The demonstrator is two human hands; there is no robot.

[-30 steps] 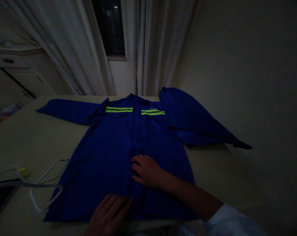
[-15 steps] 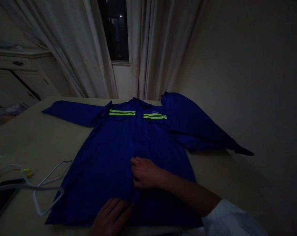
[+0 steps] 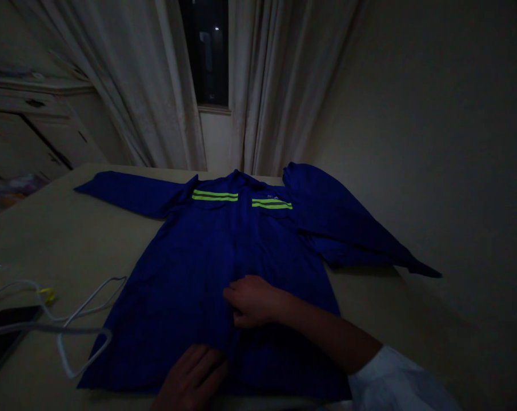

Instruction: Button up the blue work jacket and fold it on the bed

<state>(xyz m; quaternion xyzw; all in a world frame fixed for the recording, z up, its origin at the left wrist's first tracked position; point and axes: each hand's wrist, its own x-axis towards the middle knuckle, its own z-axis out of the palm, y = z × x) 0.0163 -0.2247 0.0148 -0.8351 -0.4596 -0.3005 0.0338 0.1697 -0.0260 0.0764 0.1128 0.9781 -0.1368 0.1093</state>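
Observation:
A dark blue work jacket point(image 3: 189, 274) lies front up on the table, its sleeves spread to both sides and its collar at the far end. Yellow-green stripes cross its chest. My right hand point(image 3: 253, 299) is closed on the front closure strip, partway between chest and hem, its fingertips partly hidden. Lower down, close to the hem, my left hand point(image 3: 196, 374) has its fingers bent and pressed together on the cloth at the same strip. What lies under those fingers is hidden.
On the table point(image 3: 35, 228), a white cable point(image 3: 65, 348) loops beside the jacket's left edge. A dark phone-like device point(image 3: 9, 337) and a yellow tie point(image 3: 47, 295) lie there too. Curtains point(image 3: 267, 85) hang behind, a wall rises at right, and a cabinet point(image 3: 31, 125) stands far left.
The view has shifted slightly. My right hand's fingers have moved a little to the left on the closure strip; my left hand stays near the hem.

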